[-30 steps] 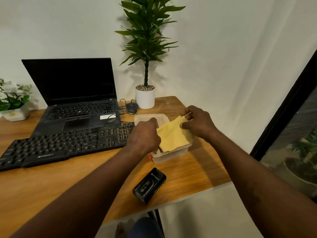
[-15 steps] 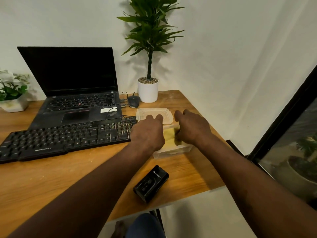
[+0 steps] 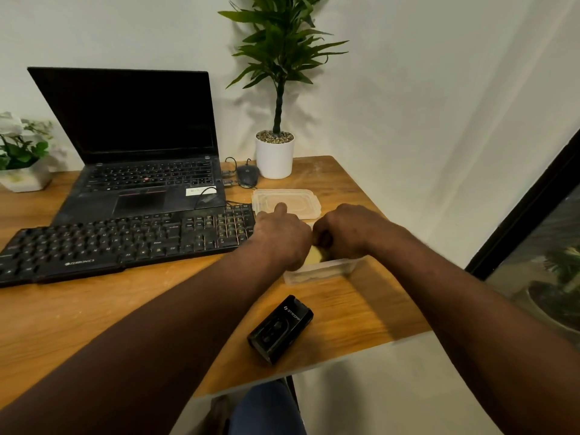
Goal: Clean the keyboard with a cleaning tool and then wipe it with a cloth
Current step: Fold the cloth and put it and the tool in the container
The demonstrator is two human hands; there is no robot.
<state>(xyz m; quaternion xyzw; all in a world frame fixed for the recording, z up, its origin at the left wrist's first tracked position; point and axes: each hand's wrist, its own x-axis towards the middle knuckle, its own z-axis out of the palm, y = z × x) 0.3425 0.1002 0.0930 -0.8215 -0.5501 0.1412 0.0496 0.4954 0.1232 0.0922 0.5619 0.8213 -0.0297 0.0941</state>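
A black keyboard (image 3: 125, 243) lies on the wooden desk (image 3: 94, 315) in front of a laptop. To its right stands a clear plastic container (image 3: 323, 271) with a yellow cloth (image 3: 315, 255) inside; only a small patch of the cloth shows. My left hand (image 3: 282, 237) and my right hand (image 3: 348, 230) sit side by side over the container, fingers curled down onto the cloth. One finger of my left hand points forward over the container's lid (image 3: 292, 200). A small black cleaning tool (image 3: 281, 328) lies near the desk's front edge.
An open black laptop (image 3: 138, 152) stands behind the keyboard, with a mouse (image 3: 248, 175) and cables beside it. A potted plant (image 3: 275, 152) is at the back right corner and a white flower pot (image 3: 22, 180) at the far left. The desk ends just right of the container.
The cloth was held up, spread between both hands above the container. Both hands have gone down with it, and the cloth now sits bunched inside the container under them.
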